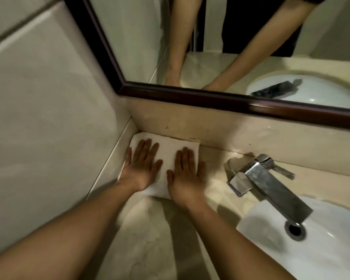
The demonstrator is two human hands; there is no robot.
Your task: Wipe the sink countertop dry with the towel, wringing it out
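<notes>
A white folded towel (167,150) lies flat on the beige marble countertop (141,229), pushed into the back left corner where the tiled wall meets the backsplash. My left hand (140,166) presses flat on the towel's left half, fingers spread and pointing away from me. Beside it, my right hand (187,174) presses flat on the right half, its outer edge reaching just past the towel onto the counter. Neither hand grips the cloth; both palms rest on top of it.
A chrome faucet (267,182) stands to the right, its spout reaching over the white basin (321,249) with a drain (295,229). A dark-framed mirror (220,98) hangs above the backsplash. Tiled wall (49,118) bounds the left.
</notes>
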